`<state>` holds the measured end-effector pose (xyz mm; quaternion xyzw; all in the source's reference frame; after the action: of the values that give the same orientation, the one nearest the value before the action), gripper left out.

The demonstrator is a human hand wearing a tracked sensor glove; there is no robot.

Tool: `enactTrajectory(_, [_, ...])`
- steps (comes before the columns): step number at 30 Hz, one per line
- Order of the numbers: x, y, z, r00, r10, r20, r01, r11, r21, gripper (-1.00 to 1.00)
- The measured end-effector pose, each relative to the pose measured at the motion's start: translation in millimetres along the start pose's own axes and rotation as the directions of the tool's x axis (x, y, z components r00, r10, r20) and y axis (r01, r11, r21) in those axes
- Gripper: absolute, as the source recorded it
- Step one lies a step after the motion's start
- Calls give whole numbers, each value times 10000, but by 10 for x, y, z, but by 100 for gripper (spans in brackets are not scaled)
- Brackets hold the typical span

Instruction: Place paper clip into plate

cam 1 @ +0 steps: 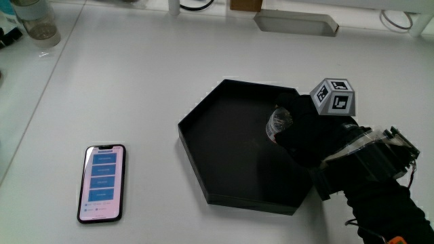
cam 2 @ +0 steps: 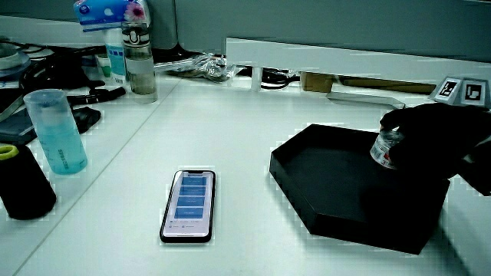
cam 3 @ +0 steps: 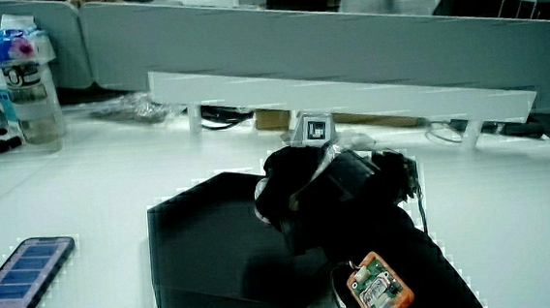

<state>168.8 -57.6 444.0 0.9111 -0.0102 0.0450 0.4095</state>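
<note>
Gripping a small clear container [cam 1: 279, 123], the hands [cam 1: 319, 139] hover over the black hexagonal plate [cam 1: 224, 163], fingers closed around the thing, which shows as a glassy, rounded shape in the main view and in a side view [cam 2: 386, 146]. No paper clip can be made out as such; whatever the fingers hold looks more like a tiny jar or clear holder, and whether clips sit inside it I cannot tell. By my reading the carry is done and the release is in hand: the next move calls for lowering onto the bare plate floor and letting the fingers part. The held thing's long axis seems roughly upright, slightly tilted, though the glove hides much of it. Nearer the table's edge, a phone [cam 1: 103, 183] lies flat on the table [cam 1: 135, 81], well apart from the plate
</note>
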Motion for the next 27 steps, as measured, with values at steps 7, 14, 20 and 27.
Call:
enactTrajectory(7, [-59, 79, -195, 10000, 74, -2, -74, 9998, -174, 0])
enactTrajectory(14, [-171, 145, -368, 9945, -326, 996, 367, 9985, -399, 0])
enactTrajectory(20, [-178, 190, -466, 9929, -386, 1128, 521, 9914, -1199, 0])
enactTrajectory(27, [-166, 240, -504, 9898, -651, 1271, 852, 9834, -1602, -43])
